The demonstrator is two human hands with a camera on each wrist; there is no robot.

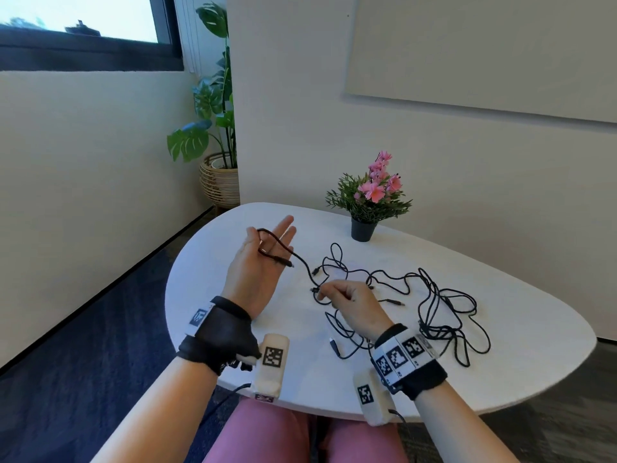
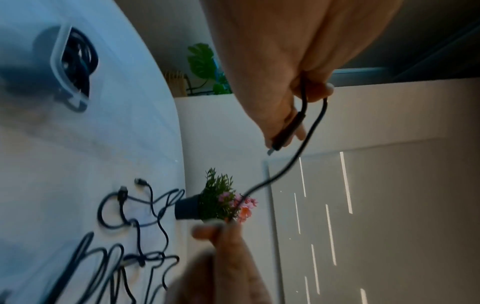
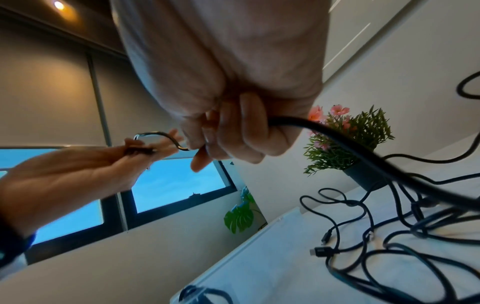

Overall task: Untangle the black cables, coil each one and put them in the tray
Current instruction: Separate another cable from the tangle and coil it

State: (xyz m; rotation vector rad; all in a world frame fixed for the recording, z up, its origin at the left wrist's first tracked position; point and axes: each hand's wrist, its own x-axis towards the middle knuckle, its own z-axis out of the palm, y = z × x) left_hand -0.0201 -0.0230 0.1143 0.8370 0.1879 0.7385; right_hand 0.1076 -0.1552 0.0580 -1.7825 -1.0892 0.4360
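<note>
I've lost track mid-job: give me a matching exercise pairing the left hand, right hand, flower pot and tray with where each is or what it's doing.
Things:
1. left hand
2. right hand
3. flower pot
4. tray

States:
A. already holds a coiled cable
B. stands at the table's far edge
C. raised, plug end looped over its fingers
D. pinches the cable above the tangle

Pairs: 1-C, 2-D, 3-B, 4-A

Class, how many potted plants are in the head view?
2: the pink-flowered plant on the table, far edge; the tall leafy plant in a wicker basket in the corner.
</note>
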